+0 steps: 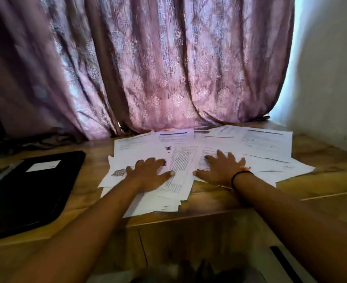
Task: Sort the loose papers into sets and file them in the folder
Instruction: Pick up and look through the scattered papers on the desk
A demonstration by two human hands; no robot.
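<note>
1. The left hand (148,173) lay flat, fingers spread wide, pressing on the loose papers (266,146) — gripping nothing.
2. The right hand (221,168) did the same just beside it, a dark band (240,176) at its wrist.
3. The papers sprawled overlapping across the wooden table (321,180); the black folder (31,190) sat closed, apart to the left.
4. Behind — a mauve patterned curtain (148,68).

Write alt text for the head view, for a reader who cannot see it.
The left hand and right hand press flat on loose papers spread over a wooden table. A closed black folder lies to their left; a purple curtain hangs behind.
</note>
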